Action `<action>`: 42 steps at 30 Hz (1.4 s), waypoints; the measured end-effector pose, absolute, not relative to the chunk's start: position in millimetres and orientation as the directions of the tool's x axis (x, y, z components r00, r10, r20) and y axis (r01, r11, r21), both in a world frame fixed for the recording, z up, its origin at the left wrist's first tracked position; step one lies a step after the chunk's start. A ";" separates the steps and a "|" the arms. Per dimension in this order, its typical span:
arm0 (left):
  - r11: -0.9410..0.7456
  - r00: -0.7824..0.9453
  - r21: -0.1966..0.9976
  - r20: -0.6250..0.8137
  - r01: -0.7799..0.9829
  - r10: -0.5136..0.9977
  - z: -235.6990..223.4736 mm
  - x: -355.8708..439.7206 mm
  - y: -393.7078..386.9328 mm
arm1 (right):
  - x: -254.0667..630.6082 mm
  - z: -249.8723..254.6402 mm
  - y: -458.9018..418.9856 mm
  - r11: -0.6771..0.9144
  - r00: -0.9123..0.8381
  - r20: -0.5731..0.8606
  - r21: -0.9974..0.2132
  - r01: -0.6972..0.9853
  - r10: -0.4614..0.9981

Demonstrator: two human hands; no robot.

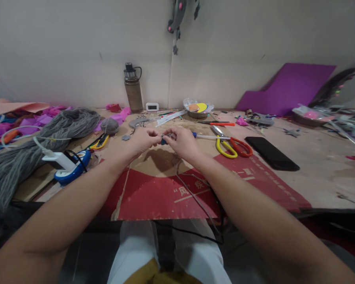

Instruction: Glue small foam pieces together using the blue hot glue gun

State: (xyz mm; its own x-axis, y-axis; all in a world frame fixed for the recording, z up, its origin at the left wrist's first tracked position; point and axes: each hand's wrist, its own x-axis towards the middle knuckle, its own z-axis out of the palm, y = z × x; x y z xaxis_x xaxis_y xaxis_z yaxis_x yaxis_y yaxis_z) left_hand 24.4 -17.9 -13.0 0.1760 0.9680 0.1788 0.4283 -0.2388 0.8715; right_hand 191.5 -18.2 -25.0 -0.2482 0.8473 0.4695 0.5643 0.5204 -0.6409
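My left hand (143, 141) and my right hand (184, 142) meet above the cardboard at the middle of the table. Their fingertips pinch a small blue-grey piece (164, 140) between them, mostly hidden by the fingers. From below my right hand, a thin grey strand (192, 193) trails over the red printed cardboard (159, 201) towards my lap. Just beyond my right hand lies a white rod with a blue end (207, 137). Scissors (226, 146) with one yellow and one red handle rest to its right. A small grey felt-like shape (126, 137) lies left of my left hand.
Grey yarn (73, 126) is heaped at the left, near a yarn ball (109, 126) and a blue power strip (72, 173) with a white plug. A bottle (133, 92) stands by the wall. At right lie a black phone (271, 153) and a purple sheet (286, 90).
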 end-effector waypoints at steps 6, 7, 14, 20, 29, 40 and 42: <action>-0.212 0.148 0.925 0.173 0.316 0.974 -16.8 19.6 -10.9 | 191.2 -26.7 -16.6 0.515 -0.208 0.481 -0.694 0.503 0.852; -0.210 0.140 0.925 0.174 0.316 0.975 -16.9 19.2 -10.4 | 190.8 -26.6 -16.7 0.518 -0.200 0.489 -0.699 0.492 0.849; -0.174 0.092 0.939 0.153 0.296 0.984 -15.6 21.2 -11.5 | 189.8 -25.8 -17.8 0.529 -0.162 0.514 -0.732 0.430 0.843; -0.172 0.088 0.952 0.155 0.252 0.984 -17.1 18.9 -8.4 | 189.4 -26.1 -18.3 0.551 -0.173 0.533 -0.718 0.425 0.828; -0.130 0.022 0.974 0.129 0.186 0.991 -13.3 20.8 -10.8 | 187.5 -21.6 -27.0 0.593 -0.199 0.570 -0.676 0.439 0.797; -0.124 0.012 0.991 0.123 0.047 0.992 -14.9 22.2 -9.4 | 183.3 -26.0 -28.0 0.675 -0.289 0.628 -0.549 0.493 0.722; -0.123 0.013 0.992 0.122 0.031 0.992 -13.7 23.3 -10.7 | 183.1 -25.4 -29.1 0.676 -0.289 0.628 -0.554 0.486 0.723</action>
